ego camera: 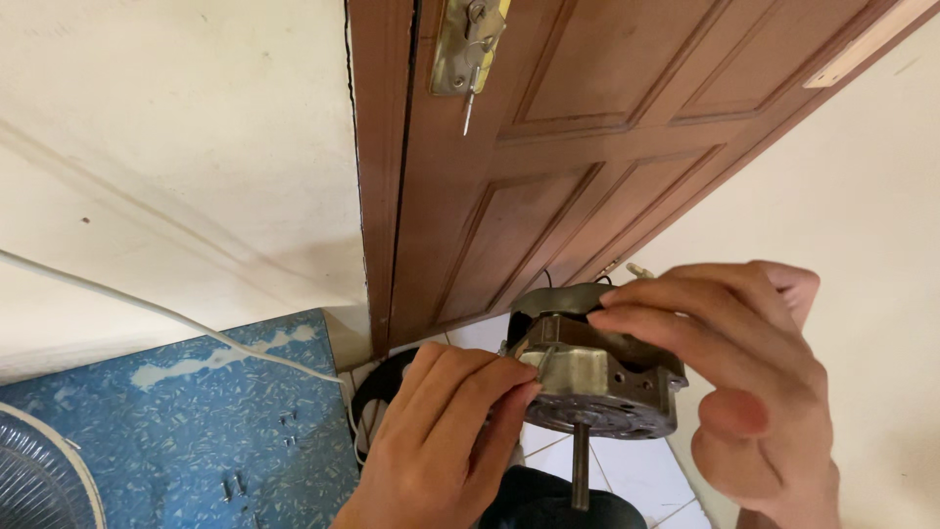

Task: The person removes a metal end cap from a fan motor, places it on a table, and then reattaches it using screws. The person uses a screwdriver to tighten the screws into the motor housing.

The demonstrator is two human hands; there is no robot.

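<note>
Both hands, left [441, 441] and right [744, 382], fingers closed around the grey fan motor [597, 377] (shaft downward).

Single head-worn view, tilted, looking down and forward toward a wooden door [548, 176] and tiled floor [636, 475]; very close to both hands.

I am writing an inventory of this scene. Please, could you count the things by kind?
Hands: 2, left hand and right hand
Grey metal fan motor with a shaft, held by both hands: 1
Brown panelled wooden door: 1
Brass-coloured door latch: 1
White cable: 1
Blue patterned board: 1
White wire fan grille: 1
Total: 8
</note>
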